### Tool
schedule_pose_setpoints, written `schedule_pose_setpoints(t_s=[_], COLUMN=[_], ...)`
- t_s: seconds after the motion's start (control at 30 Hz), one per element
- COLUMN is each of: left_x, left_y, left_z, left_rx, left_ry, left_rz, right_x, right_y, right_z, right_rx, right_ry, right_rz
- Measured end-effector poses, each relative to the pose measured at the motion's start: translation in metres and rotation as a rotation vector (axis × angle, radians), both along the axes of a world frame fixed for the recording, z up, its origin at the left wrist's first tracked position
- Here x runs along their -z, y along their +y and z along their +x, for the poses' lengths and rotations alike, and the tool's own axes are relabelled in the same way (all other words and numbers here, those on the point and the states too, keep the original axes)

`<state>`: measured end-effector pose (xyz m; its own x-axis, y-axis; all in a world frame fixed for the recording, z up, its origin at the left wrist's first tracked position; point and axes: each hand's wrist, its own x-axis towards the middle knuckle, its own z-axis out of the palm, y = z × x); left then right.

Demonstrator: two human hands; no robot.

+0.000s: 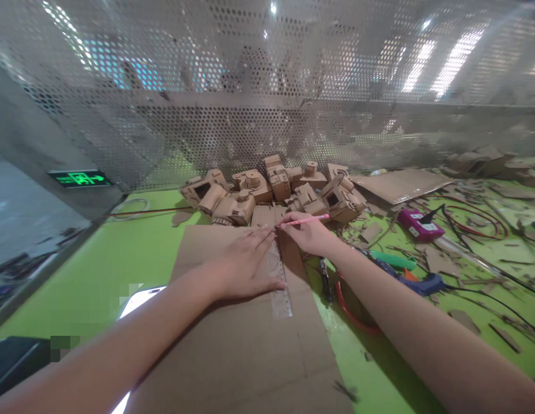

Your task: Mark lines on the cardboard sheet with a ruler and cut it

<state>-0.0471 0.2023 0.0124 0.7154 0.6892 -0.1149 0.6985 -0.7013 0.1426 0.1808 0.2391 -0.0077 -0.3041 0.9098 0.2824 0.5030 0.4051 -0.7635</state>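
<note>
A large sheet of brown cardboard (233, 345) lies on the green table in front of me. On it rests a clear ruler (281, 302), running away from me. My left hand (245, 261) lies flat with fingers stretched out, pressing the ruler against the cardboard. My right hand (308, 233) grips a pink pencil (308, 219) near the ruler's far end. The pencil's tip points left, close to my left fingertips, at the far part of the sheet. Part of the ruler is hidden under my left hand.
Several cardboard camera models (245, 184) are piled beyond the sheet. To the right are a blue glue gun (422, 284), a green-handled tool (392, 260), a purple box (420, 224) with a cable, and cardboard scraps. A lit phone (142, 299) sits partly under the left side. Perforated metal panels (250, 126) stand behind.
</note>
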Motion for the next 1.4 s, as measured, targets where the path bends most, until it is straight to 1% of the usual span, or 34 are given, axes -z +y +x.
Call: schedule_pose_setpoints(t_s=[0.77, 1.03, 1.2, 1.4], left_x=[0.002, 0.003, 0.004, 0.004], left_y=[-0.002, 0.000, 0.000, -0.001], left_z=[0.001, 0.002, 0.001, 0.000], left_rx=[-0.017, -0.007, -0.002, 0.013], left_ry=[-0.037, -0.039, -0.040, -0.050], left_rz=[0.026, 0.034, 0.037, 0.046], right_x=[-0.001, -0.006, -0.011, -0.023], right_y=[0.000, -0.003, -0.007, -0.018], right_z=[-0.002, -0.003, -0.002, 0.002], right_rx=[0.005, 0.012, 0.031, 0.027], right_ry=[-0.028, -0.035, -0.065, -0.117], right_rz=[0.017, 0.014, -0.036, -0.158])
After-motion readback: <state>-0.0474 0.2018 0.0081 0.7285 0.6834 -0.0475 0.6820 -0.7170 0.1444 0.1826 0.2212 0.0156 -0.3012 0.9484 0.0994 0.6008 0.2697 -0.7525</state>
